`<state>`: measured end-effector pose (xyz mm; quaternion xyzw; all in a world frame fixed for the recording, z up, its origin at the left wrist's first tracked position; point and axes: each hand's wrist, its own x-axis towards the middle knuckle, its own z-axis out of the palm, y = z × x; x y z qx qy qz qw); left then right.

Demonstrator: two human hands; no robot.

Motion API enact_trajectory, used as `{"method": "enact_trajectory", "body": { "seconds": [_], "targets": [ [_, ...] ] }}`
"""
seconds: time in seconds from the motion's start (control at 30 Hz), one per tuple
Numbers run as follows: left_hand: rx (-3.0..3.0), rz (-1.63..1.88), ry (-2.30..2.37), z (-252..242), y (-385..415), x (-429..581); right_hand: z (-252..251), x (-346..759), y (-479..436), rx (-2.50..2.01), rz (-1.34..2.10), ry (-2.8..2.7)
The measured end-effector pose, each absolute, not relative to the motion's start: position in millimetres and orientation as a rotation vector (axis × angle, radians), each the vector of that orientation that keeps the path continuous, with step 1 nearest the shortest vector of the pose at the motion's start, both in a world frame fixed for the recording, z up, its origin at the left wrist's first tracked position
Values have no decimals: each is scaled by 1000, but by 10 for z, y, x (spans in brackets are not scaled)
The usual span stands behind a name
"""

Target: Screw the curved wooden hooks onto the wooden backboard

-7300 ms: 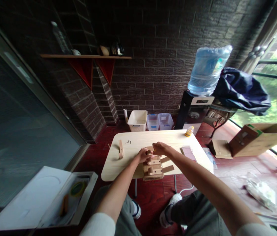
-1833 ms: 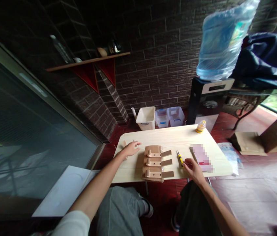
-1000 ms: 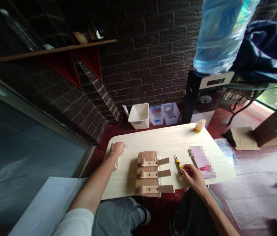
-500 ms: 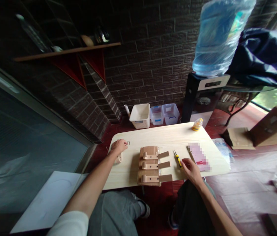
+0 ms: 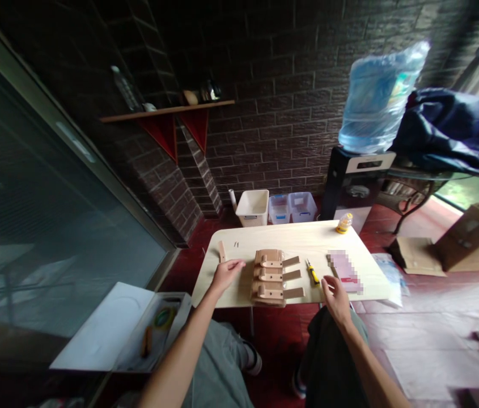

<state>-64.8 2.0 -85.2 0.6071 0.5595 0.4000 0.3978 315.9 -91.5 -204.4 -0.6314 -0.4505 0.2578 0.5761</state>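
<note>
My left hand [image 5: 227, 274] is over the left part of the table [image 5: 296, 235], its thumb and fingertips pinched together; whatever is between them is too small to make out. Just behind it stands a tan strip-like piece [image 5: 221, 251], and a few small dark screws [image 5: 236, 245] lie nearby. To its right sits a brown cardboard block [image 5: 268, 255] bearing three tan pieces [image 5: 271, 278] with rounded ends and dark dots, flat brown strips sticking out rightward. My right hand [image 5: 335, 296] hovers at the front edge, fingers loosely bent and apart, beside a yellow-and-black screwdriver [image 5: 313, 273].
A pink, partly blurred flat item [image 5: 345, 271] lies at the table's right, with a yellow-based clear container [image 5: 344, 223] behind. Several plastic bins [image 5: 253, 208] stand beyond the table. A water dispenser [image 5: 356, 184] is at back right, an open white case [image 5: 103, 331] at lower left.
My left hand has moved right and toward me, away from the small screws and tan piece. My right hand has shifted slightly away from the screwdriver. The camera view has tilted up and turned left.
</note>
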Motion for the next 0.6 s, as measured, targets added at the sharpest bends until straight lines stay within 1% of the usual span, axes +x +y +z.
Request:
{"method": "enact_trajectory", "body": {
  "seconds": [0.07, 0.2, 0.4, 0.5, 0.6],
  "targets": [
    [1452, 1046, 1408, -952, -297, -614, -1958, 3084, -1078, -1510, 500, -968],
    [1356, 1093, 1412, -1007, -794, -507, -1717, 2834, -1442, -1492, 478, -927],
    [1476, 1058, 1171, -600, -1045, -170, -1022, 2312, -1655, -1348, 534, -1064],
    [1561, 1061, 1128, -423, -1048, 26, -664, 2120, -1603, -1252, 639, -1220],
    [1644, 1082, 1147, -345, -1051, 181, -470, 2021, -1528, -1145, 768, -1335]
  ]
}}
